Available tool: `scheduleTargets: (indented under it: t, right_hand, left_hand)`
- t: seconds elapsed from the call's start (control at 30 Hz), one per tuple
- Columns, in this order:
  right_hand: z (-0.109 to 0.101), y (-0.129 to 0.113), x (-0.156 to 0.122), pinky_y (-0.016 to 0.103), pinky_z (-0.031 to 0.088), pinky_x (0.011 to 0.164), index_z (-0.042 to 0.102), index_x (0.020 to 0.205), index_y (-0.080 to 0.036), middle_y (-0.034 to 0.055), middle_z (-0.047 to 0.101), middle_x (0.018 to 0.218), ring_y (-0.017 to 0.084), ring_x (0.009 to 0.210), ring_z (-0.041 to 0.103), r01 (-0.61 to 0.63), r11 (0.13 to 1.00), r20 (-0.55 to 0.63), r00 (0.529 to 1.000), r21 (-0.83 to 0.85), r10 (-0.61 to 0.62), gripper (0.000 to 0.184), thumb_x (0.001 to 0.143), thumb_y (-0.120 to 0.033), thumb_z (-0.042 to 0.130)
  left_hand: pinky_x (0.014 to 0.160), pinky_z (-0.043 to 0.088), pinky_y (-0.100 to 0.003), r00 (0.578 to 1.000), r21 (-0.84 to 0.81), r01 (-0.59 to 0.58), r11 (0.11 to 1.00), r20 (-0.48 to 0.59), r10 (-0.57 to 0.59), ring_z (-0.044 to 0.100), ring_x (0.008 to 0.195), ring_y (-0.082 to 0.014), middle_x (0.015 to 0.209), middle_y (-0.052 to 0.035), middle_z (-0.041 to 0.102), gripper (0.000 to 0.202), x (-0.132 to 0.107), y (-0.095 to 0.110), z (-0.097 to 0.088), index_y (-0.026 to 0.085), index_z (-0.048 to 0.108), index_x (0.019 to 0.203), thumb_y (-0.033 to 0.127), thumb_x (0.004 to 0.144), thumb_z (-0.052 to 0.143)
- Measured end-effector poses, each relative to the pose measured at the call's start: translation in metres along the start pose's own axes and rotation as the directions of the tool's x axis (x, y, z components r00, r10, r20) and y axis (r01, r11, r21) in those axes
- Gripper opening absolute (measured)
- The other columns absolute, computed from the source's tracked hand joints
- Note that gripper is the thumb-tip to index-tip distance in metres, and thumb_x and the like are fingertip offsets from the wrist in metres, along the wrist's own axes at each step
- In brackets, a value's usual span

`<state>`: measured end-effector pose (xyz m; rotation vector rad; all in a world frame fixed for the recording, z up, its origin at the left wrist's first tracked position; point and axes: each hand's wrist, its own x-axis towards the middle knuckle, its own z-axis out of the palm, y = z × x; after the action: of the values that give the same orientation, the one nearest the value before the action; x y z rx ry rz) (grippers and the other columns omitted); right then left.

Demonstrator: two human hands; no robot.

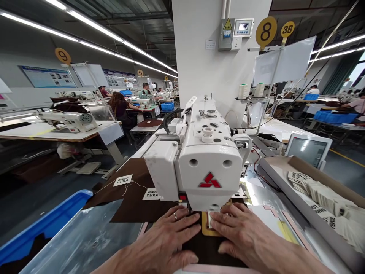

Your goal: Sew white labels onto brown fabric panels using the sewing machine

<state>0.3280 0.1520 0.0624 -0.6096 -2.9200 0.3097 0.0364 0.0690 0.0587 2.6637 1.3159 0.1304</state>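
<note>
My left hand (168, 238) lies flat, fingers stretched out, on a dark brown fabric piece (208, 251) under the head of a white sewing machine (208, 160). A ring shows on one finger. My right hand (242, 234) also rests flat on the same fabric, fingertips at a tan frame-shaped template (204, 227) with a white label (210, 220) inside it, right below the needle area. The two hands almost touch at the fingertips.
Brown fabric pieces with white labels (122, 180) lie left of the machine. A cardboard box (333, 182) of stacked labels sits at right, a touch screen (308, 150) behind it. A blue bin (48, 220) is at lower left. Other people work at distant tables.
</note>
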Motion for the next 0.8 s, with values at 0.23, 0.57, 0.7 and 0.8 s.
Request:
scheduleTargets:
  t: [0.23, 0.57, 0.7, 0.8]
  right_hand:
    - [0.0066, 0.0015, -0.002, 0.051, 0.048, 0.105, 0.064, 0.143, -0.024, 0.0036, 0.067, 0.145, 0.03, 0.121, 0.063, 0.013, 1.0, -0.042, 0.999, -0.01, -0.013, 0.046, 0.105, -0.05, 0.063]
    - [0.0042, -0.0011, 0.0015, 0.052, 0.048, 0.105, 0.062, 0.146, -0.024, 0.0024, 0.066, 0.147, 0.032, 0.123, 0.062, -0.015, 1.0, 0.0, 1.0, -0.005, 0.015, 0.05, 0.104, -0.051, 0.063]
    - [0.0067, -0.0003, 0.0016, 0.052, 0.049, 0.105, 0.065, 0.143, -0.022, 0.0035, 0.066, 0.147, 0.033, 0.122, 0.063, -0.008, 1.0, -0.009, 1.0, -0.012, 0.008, 0.049, 0.104, -0.052, 0.063]
    - [0.0065, 0.0006, 0.0008, 0.05, 0.049, 0.105, 0.065, 0.143, -0.023, 0.0038, 0.066, 0.146, 0.032, 0.122, 0.063, -0.002, 1.0, -0.02, 1.0, 0.005, 0.002, 0.047, 0.105, -0.051, 0.062]
  left_hand:
    - [0.125, 0.039, -0.05, 0.997, -0.043, -0.024, 0.999, -0.075, 0.021, 0.05, 0.146, -0.0345, 0.162, -0.0007, 0.048, 0.069, -0.0006, -0.0026, 0.0034, 0.036, 0.048, 0.159, 0.044, 0.096, 0.077]
    - [0.124, 0.04, -0.053, 0.999, -0.03, -0.01, 0.999, -0.04, 0.009, 0.051, 0.145, -0.0366, 0.161, -0.001, 0.048, 0.064, 0.0006, 0.0008, -0.0016, 0.034, 0.051, 0.156, 0.043, 0.098, 0.075]
    - [0.125, 0.039, -0.052, 0.997, -0.032, -0.024, 0.999, -0.078, 0.022, 0.052, 0.144, -0.035, 0.159, -0.0015, 0.051, 0.066, 0.001, 0.0022, -0.0038, 0.033, 0.052, 0.156, 0.039, 0.095, 0.078]
    - [0.125, 0.038, -0.051, 0.995, -0.009, -0.039, 0.999, -0.095, 0.038, 0.051, 0.146, -0.0347, 0.158, -0.0029, 0.052, 0.066, 0.0, 0.0011, -0.003, 0.031, 0.053, 0.156, 0.04, 0.095, 0.078]
